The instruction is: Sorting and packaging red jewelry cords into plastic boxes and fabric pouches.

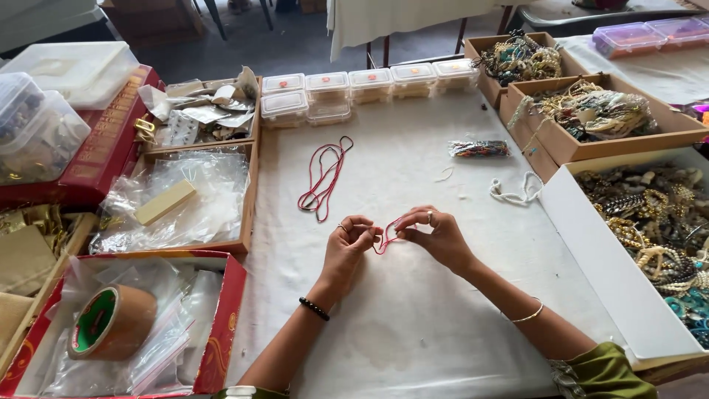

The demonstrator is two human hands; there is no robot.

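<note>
The red cord (pixel 384 238) is hanging looped between your hands above the white table (pixel 413 318); your left hand (pixel 348 244) and right hand (pixel 437 235) are both pinching its ends with closed fingers. Another red cord bundle (pixel 323 181) is lying just beyond them.

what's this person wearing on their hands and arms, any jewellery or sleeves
The left hand has a ring on one finger, and a black beaded bracelet circles that wrist. The right hand also shows a ring, with a thin gold bangle on the forearm. An olive green sleeve covers the right upper arm; both forearms are bare.
</note>
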